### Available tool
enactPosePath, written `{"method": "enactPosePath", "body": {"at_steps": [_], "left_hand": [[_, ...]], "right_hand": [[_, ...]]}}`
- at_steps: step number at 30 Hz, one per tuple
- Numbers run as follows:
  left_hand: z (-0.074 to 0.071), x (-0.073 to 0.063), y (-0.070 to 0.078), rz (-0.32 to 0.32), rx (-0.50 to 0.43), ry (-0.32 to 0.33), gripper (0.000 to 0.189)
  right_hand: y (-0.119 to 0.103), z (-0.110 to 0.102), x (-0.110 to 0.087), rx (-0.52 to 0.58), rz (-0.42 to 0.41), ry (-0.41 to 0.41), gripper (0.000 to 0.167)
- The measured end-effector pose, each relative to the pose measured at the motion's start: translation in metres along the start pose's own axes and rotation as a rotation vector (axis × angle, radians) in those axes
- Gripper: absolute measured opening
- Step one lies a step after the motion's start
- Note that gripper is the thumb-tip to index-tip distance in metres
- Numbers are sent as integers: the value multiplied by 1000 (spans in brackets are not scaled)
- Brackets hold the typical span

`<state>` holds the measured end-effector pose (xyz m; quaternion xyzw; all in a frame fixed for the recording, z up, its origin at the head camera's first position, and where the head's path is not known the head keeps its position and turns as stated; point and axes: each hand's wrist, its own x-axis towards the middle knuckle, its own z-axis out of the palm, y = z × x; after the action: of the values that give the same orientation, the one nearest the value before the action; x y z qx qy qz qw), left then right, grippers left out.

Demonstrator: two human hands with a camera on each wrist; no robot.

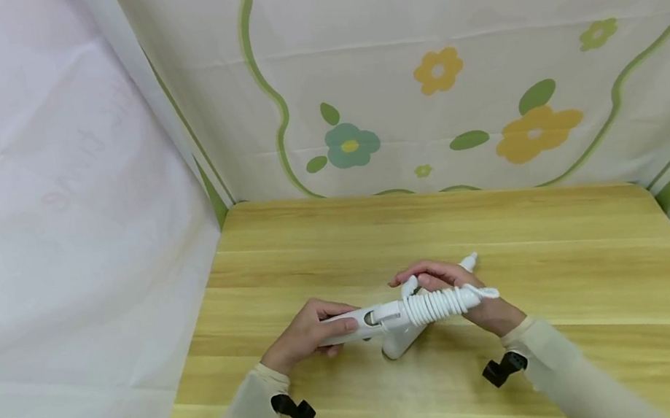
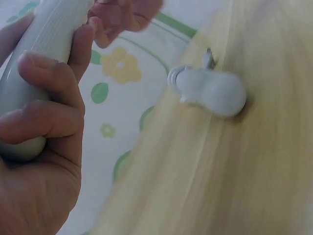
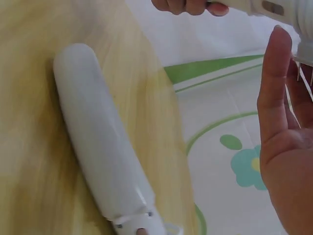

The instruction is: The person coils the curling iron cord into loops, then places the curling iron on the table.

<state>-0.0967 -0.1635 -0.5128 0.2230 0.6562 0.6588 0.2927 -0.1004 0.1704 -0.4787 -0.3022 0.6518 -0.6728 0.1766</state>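
Note:
My left hand [image 1: 314, 329] grips the smooth end of a white wand-shaped appliance [image 1: 386, 314], thumb on top and fingers curled beneath. A white cord [image 1: 436, 306] is wound in several tight turns round its other end. The cord's plug [image 1: 410, 286] sticks out beside the coil, and its metal prongs show in the right wrist view. Near the plug and coil is my right hand [image 1: 454, 285], its fingers extended and its thumb straight [image 3: 276, 83]. Below the held appliance, a second white appliance [image 3: 100, 127] lies diagonally on the table, partly hidden in the head view.
The wooden table [image 1: 537, 382] ends at a rounded far edge. A white cloth wall with printed flowers [image 1: 534, 133] stands behind it, and another pale cloth [image 1: 49, 249] hangs at the left. A black wrist camera [image 1: 294, 409] sits on each sleeve.

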Motion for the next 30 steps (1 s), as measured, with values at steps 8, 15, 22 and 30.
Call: {"method": "enactPosePath", "body": {"at_steps": [8, 15, 22, 30], "left_hand": [[5, 4, -11, -45, -198, -12, 46], [5, 6, -10, -111, -203, 5, 46], [0, 7, 1, -105, 103, 135, 43], [6, 16, 7, 21, 459, 342, 49]], "right_hand": [[7, -4, -8, 37, -74, -115, 69], [19, -6, -7, 4, -29, -10, 68], [30, -6, -6, -87, 69, 135, 56], [34, -8, 9, -192, 214, 333, 47]]}}
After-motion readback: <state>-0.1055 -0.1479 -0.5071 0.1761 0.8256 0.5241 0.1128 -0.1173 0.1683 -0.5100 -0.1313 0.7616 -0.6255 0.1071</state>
